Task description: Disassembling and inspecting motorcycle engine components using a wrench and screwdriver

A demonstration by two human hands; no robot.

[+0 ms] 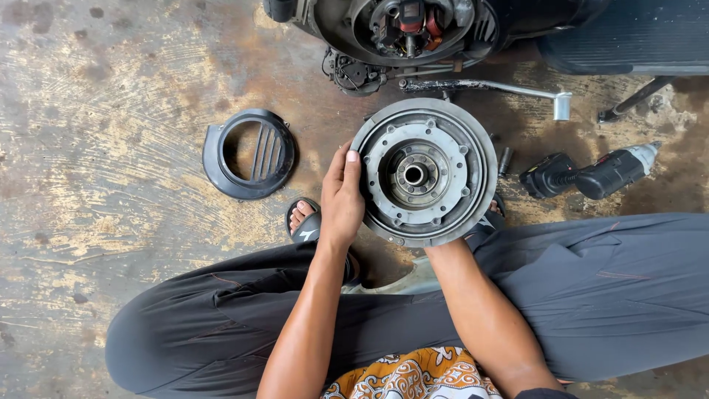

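Left hand [341,198] grip on flywheel [425,171] rim (right hidden), cover [249,154] nearby

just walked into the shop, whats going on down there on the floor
A person squatting on the stained concrete floor holds a round metal flywheel up with both hands. The left hand grips its left rim; the right hand is hidden behind it. Just ahead sits an opened engine with its coils exposed and a kick lever. A black fan cover lies to the left, a cordless power tool to the right.
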